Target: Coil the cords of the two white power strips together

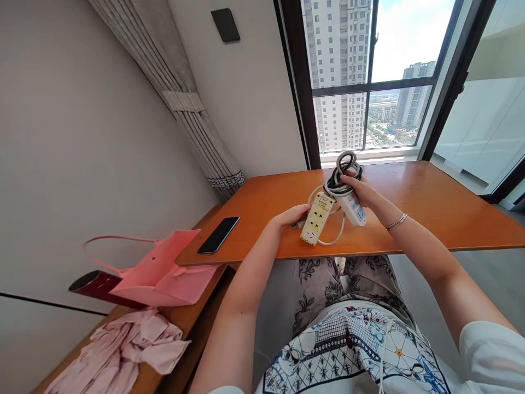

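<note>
My left hand (292,215) rests on the orange table (430,202), its fingers curled against the side of a yellowed power strip (316,218) that lies flat there. My right hand (361,190) is closed around a white power strip (351,206) and a coiled bundle of grey and dark cables (346,168), holding them just above the table. A thin white cord (334,239) loops around the yellowed strip.
A black phone (219,234) lies on the table's left part. A pink bag (164,271) and a crumpled pink cloth (127,350) sit on a lower wooden surface at the left. A large window (369,76) stands beyond the table, a tied curtain (184,98) on the wall.
</note>
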A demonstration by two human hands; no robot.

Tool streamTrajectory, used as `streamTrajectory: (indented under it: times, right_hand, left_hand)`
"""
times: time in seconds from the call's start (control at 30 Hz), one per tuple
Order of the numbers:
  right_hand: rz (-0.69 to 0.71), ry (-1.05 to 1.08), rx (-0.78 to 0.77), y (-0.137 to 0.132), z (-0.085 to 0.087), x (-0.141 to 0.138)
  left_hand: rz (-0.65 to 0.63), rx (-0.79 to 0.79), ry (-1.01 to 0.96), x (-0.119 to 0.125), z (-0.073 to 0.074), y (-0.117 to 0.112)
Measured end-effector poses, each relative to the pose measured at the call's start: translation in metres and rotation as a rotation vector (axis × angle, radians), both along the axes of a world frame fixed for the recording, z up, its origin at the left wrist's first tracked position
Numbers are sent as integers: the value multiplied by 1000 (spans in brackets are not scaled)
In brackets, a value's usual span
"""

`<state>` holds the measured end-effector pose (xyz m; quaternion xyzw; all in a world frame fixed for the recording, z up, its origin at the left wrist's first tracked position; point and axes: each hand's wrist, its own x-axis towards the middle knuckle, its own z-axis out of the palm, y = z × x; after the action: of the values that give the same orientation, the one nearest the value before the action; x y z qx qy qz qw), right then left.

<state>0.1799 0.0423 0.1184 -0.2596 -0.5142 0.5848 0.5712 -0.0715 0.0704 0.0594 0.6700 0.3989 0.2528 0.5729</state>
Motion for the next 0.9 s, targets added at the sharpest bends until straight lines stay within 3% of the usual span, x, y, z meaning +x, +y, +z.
streamTrajectory:
  times: [0.1, 0.27, 0.47, 0.6, 0.73, 0.9]
  right_hand:
    - [-45, -30, 18, 5, -11, -4]
    - [-164, 38, -128, 20, -34, -18]
    - [-268, 92, -347, 38, -61, -47]
    - [-212, -14, -412, 43, -77, -61]
    - [-187, -190, -410, 36, -95, -71]
    - [-163, -380, -287, 18, -106, -95]
  left_hand:
    - [-4, 5, 57, 0, 8, -3]
    - [41, 213, 132, -1, 17, -16]
    - [223, 205, 167, -12, 4, -12]
    - [316, 129, 168, -28, -7, -5]
    - [443, 119, 238, -46, -15, 4]
    - [617, 158, 383, -69, -16, 20]
